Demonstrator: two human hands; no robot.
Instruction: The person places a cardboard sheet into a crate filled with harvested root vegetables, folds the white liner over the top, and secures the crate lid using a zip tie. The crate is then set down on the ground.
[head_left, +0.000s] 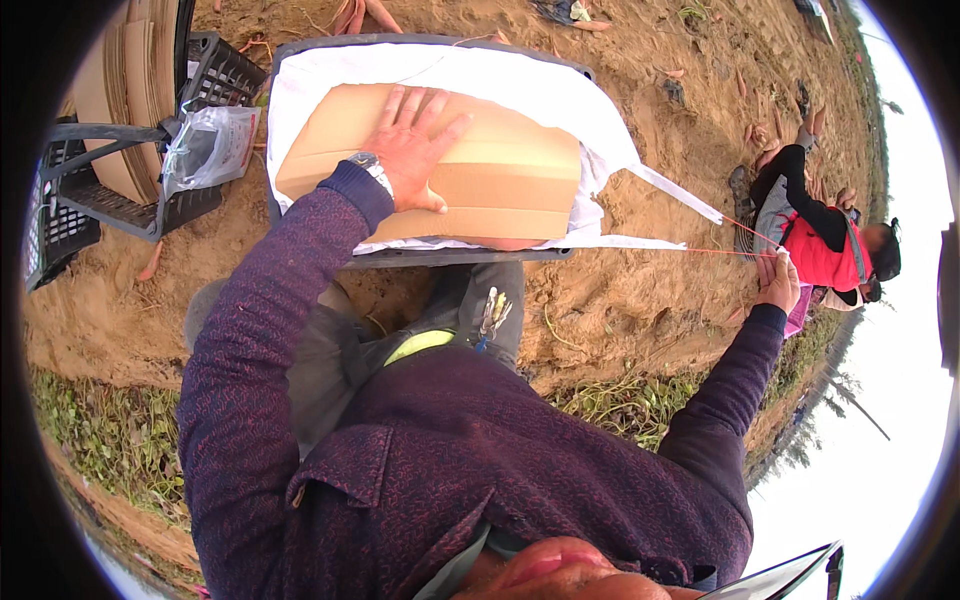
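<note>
A dark plastic crate (450, 259) with a white liner bag (600, 112) stands before me. A bent brown cardboard sheet (510, 172) covers its contents, and a reddish root shows slightly under its near edge. My left hand (412, 150), with a wristwatch, lies flat on the cardboard, fingers spread and palm down. Off to the right, my right hand (780, 281) pinches the ends of thin orange-red strings (724, 251). These strings run taut to two drawn-out white corners of the liner. A bunch of keys (495, 313) hangs at my waist.
At left, an open black crate (187, 217) holds stacked cardboard sheets (124, 97) and a clear plastic bag (217, 150), with another crate (67, 217) beside it. Reddish roots (364, 15) lie on soil. A person in a red vest (821, 251) crouches at right. Green vines (112, 435) edge the soil.
</note>
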